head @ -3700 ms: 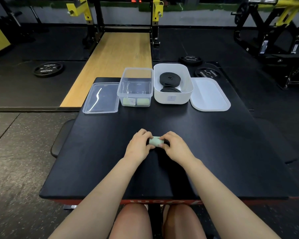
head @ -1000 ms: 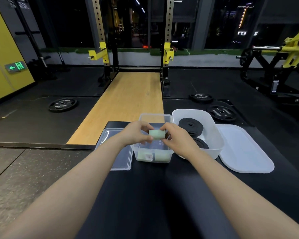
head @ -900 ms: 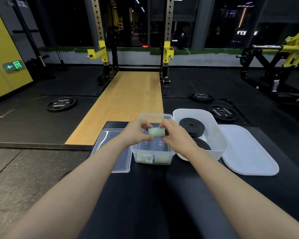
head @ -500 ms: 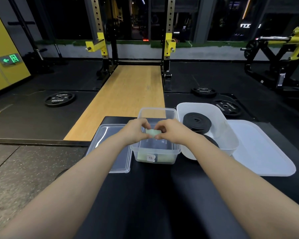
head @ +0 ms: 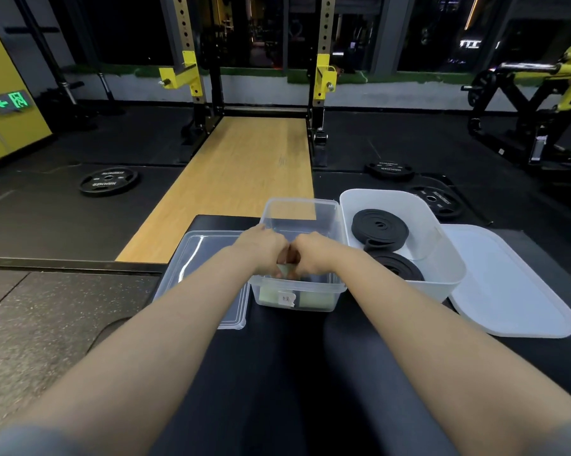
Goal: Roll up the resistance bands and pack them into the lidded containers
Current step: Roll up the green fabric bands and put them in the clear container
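Note:
My left hand point(head: 265, 250) and my right hand point(head: 312, 253) are both down inside the clear container point(head: 302, 210), pinching a rolled pale green band point(head: 286, 269) between them. Most of that roll is hidden by my fingers. Two more green rolls point(head: 313, 300) lie against the container's near wall, behind a small label. To the right, the white container point(head: 442, 232) holds two rolled black bands point(head: 379, 227), one behind the other.
The clear lid point(head: 195, 258) lies left of the clear container and the white lid point(head: 514, 291) lies right of the white one, all on a black padded table point(head: 277, 373). Weight plates point(head: 109, 181) and a yellow rack stand on the gym floor beyond.
Both hands carried the green roll from the table's near side out over the clear container and have now lowered it inside. The roll, plainly visible before, is now mostly covered by fingers.

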### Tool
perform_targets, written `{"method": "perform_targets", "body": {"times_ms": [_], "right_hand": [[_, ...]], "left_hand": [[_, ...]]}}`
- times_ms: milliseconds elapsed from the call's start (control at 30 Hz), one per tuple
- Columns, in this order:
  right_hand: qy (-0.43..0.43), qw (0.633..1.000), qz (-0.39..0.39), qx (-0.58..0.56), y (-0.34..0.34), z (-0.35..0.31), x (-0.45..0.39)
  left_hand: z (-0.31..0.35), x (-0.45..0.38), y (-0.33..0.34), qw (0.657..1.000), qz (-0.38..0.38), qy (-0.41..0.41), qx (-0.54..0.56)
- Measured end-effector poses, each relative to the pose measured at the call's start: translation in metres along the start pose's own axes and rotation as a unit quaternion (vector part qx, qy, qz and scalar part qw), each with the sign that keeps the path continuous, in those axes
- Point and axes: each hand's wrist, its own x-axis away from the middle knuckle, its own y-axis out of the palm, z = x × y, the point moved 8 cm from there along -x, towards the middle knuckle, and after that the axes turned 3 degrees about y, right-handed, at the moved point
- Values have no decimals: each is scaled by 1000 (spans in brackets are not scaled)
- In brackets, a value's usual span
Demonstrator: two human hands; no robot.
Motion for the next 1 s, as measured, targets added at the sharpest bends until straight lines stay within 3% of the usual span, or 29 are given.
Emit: {"method": "perform_targets", "body": {"times_ms": [333,500,800,1000], "right_hand": [[-28,999,-27,-38,10,-4,1],[-30,997,-54,-38,12,-4,3],[-47,999,0,-16,8,-5,5],[-51,998,-23,-1,9,-8,8]], "left_hand": [[-1,6,3,999,-42,-9,-32],[4,8,4,997,-24,4,-74],[2,8,2,999,-12,7,-52],[-3,6,11,998,-52,17,-21]]}}
